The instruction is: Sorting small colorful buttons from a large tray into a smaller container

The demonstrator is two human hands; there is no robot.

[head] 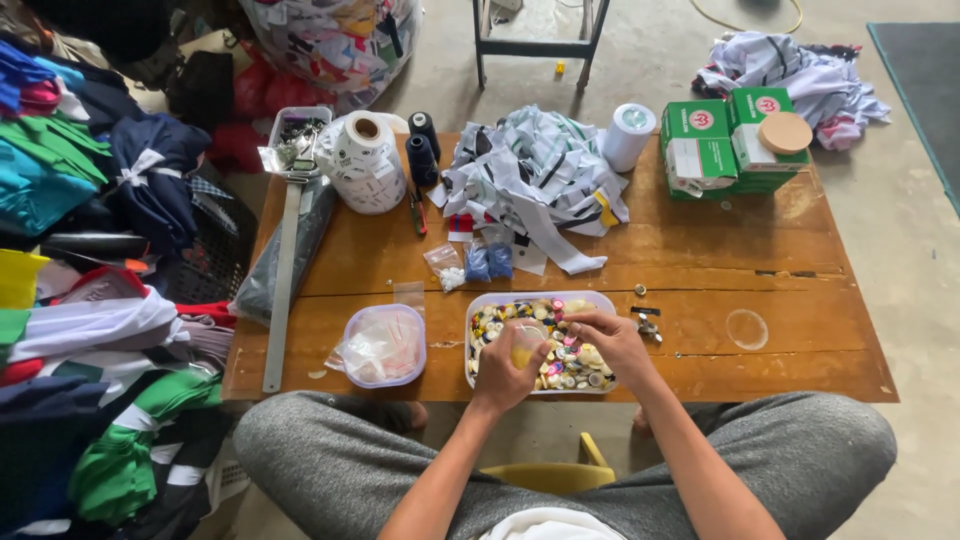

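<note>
Sorting buttons from the tray on your bench.

From the head view: your left hand (505, 365) has its grip closed round a small clear bag (524, 342) with yellowish contents, held over the near left part of the button tray (600, 300). Your right hand (608, 335) rests just beside it with fingertips pinched together over the mixed buttons (570, 365); what they pinch is too small to tell. You seem mid-pick; the next move likely calls for keeping the bag's mouth open.
</note>
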